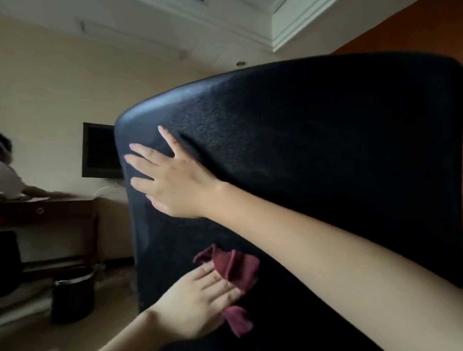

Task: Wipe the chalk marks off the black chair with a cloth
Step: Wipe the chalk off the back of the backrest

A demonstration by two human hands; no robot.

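Right hand (179, 184) lies flat with fingers spread wide on the black chair (323, 143). Below it, left hand (202, 302) presses the cloth (234, 268) to the chair. No chalk marks are visible near either hand; wiping seems nearly done.

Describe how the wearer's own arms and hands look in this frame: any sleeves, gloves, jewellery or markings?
Both hands are bare, with no gloves. The right hand and its forearm show no sleeve, watch or bracelet up to the frame edge. The left hand and its wrist are likewise uncovered. No rings or markings are visible on either; the picture is slightly soft.
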